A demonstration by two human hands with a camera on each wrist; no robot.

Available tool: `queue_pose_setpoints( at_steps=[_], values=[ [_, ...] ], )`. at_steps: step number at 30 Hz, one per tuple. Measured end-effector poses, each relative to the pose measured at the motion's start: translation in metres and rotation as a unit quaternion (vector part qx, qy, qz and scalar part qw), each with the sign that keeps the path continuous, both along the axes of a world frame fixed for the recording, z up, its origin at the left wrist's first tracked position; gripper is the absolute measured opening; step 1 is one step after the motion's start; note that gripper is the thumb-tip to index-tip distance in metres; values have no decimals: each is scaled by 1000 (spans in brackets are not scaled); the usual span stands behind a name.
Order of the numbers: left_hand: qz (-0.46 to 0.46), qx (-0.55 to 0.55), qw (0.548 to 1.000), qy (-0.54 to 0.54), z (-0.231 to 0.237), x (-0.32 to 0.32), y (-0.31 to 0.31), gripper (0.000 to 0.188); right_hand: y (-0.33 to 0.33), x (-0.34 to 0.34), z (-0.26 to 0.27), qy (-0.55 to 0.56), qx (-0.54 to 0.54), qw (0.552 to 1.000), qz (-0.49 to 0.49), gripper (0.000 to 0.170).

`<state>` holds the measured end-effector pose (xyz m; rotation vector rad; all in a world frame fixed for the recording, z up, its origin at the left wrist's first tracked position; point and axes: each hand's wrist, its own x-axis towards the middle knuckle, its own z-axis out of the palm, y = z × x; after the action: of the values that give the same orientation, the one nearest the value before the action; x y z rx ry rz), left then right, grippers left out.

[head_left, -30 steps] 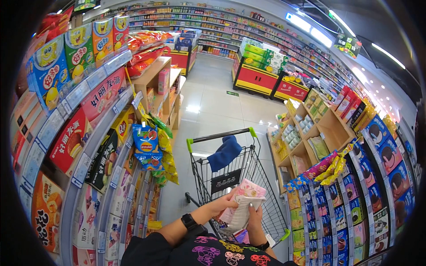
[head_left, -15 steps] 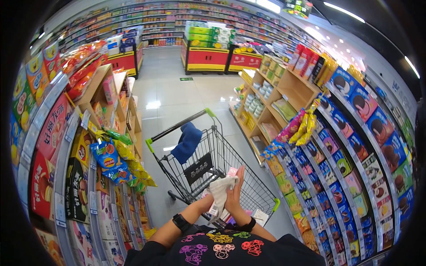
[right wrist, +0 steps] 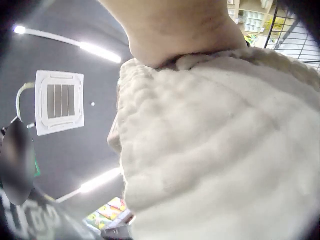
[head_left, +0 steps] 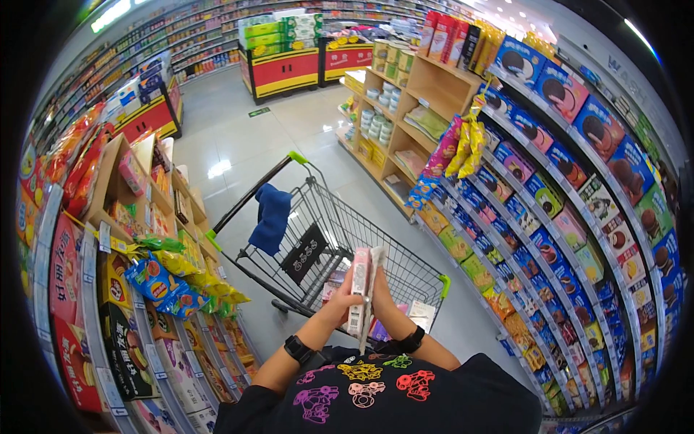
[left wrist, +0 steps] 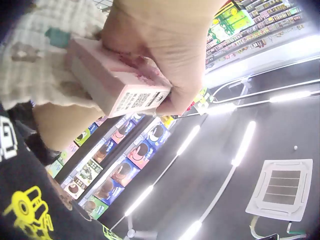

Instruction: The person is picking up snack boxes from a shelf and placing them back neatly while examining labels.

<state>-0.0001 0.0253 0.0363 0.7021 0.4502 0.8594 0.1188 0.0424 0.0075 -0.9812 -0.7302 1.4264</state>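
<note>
My left hand (head_left: 340, 307) grips a slim pink box (head_left: 357, 286), held upright over the shopping cart (head_left: 303, 253). In the left wrist view its printed end with a barcode label faces the camera, my fingers curled round the side. Right beside the box, my right hand (head_left: 382, 289) holds a whitish quilted cloth (right wrist: 215, 145), which fills much of the right wrist view and hides most of the fingers. Coloured patches show on the cloth's other face in the left wrist view. A blue cloth (head_left: 270, 219) hangs by the cart's handle.
Several packages, one a white box (head_left: 421, 317), lie in the cart. Snack shelves (head_left: 578, 239) line the right, with hanging chip bags (head_left: 155, 282) on the left. A wooden rack (head_left: 405, 108) and a red and yellow display stand (head_left: 282, 76) are farther ahead.
The view has swung right and the cart appears farther left. The cloth, spread over the pink box before, is now edge-on at its right, and the box stands upright in my left hand.
</note>
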Motion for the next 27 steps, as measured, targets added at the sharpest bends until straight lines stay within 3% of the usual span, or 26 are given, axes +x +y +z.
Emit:
queue_pose_setpoints(
  at_steps=[3,7,10,11,14,18,19,23,25,27],
  values=[
    [63,-31,998,-5,-2,4,5,86,1,7,-43,-75,44,994,72,49],
    [132,-23,990,-40,-5,4,14,75,-25,10,-37,-203,21,975,86,44],
    [173,38,984,-35,12,7,17,88,-24,17,-19,-58,-123,972,191,45],
    [193,90,977,-7,14,9,18,92,-23,18,-32,-59,-98,976,185,47],
    [196,202,959,39,28,16,19,112,-32,19,11,-8,-140,967,211,48],
    [181,231,956,14,27,33,13,120,-31,36,-15,204,-143,944,218,53],
    [185,242,952,18,23,37,12,121,-26,45,-41,330,-136,907,224,51],
    [174,285,938,98,22,49,9,124,-31,58,-15,402,-201,878,163,48],
    [172,295,931,132,20,58,5,124,-36,67,-15,392,-185,886,164,45],
    [158,288,933,147,21,62,6,125,-33,92,-48,387,-166,879,223,42]
  ],
)
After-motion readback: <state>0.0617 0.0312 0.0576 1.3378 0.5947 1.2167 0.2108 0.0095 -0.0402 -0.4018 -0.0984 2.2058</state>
